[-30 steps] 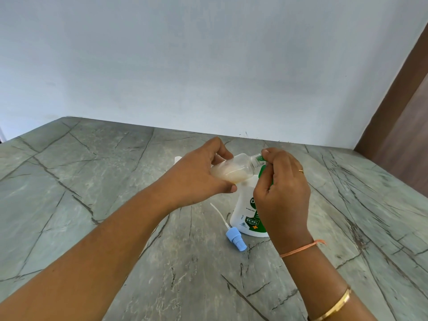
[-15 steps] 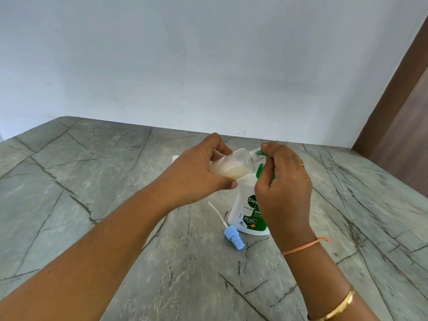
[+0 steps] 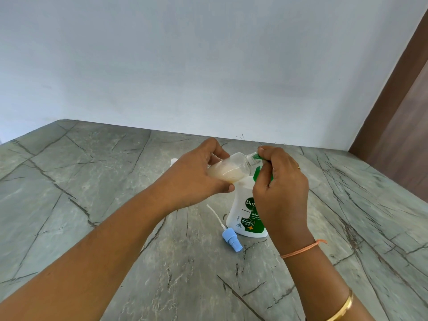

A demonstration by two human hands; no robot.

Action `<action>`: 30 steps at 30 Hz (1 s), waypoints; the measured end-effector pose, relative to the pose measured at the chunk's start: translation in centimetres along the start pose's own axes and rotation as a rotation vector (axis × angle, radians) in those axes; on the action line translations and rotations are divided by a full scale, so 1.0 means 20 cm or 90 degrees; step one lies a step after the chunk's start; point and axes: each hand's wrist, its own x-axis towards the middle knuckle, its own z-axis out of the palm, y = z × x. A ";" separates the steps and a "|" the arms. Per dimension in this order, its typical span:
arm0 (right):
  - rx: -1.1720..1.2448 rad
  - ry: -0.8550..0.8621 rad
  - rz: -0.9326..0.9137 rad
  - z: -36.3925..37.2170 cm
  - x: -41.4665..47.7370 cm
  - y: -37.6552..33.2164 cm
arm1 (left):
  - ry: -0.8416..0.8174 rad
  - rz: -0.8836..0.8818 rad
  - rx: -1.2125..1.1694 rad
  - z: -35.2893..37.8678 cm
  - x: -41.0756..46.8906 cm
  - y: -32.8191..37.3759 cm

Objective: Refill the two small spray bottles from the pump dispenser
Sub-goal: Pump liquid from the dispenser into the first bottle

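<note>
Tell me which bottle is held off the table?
The small clear bottle, tilted in the left hand; the white and green pump bottle stands on the table.

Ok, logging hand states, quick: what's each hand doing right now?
Left hand: grips the small spray bottle, tilted sideways.
Right hand: curled round the green head of the pump dispenser.

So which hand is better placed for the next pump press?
Right, probably. The right hand already curls over the green pump head of the pump dispenser. The left hand is occupied: it grips the small bottle, tilted with its neck at the nozzle.
</note>
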 end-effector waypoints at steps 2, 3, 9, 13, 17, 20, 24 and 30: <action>-0.007 -0.006 0.002 -0.01 0.01 0.00 | 0.001 0.001 -0.005 0.00 0.00 0.00; -0.008 -0.005 0.000 -0.01 0.01 0.00 | 0.002 0.001 -0.006 0.00 0.00 0.00; -0.011 0.016 -0.032 0.03 -0.01 0.01 | -0.006 -0.008 -0.007 0.01 0.01 -0.01; -0.034 0.019 -0.046 0.04 -0.04 0.02 | -0.019 -0.018 0.000 0.01 0.00 -0.02; -0.019 -0.001 -0.033 0.02 -0.02 0.01 | -0.009 -0.015 0.002 0.01 0.00 -0.01; -0.017 -0.025 -0.013 -0.02 0.01 0.00 | 0.001 -0.005 -0.009 0.01 0.00 -0.01; -0.032 -0.038 -0.003 -0.03 0.02 -0.01 | 0.010 0.000 -0.018 0.01 0.01 -0.01; -0.011 0.015 -0.035 0.04 -0.02 0.02 | -0.003 -0.011 -0.008 0.01 0.01 -0.01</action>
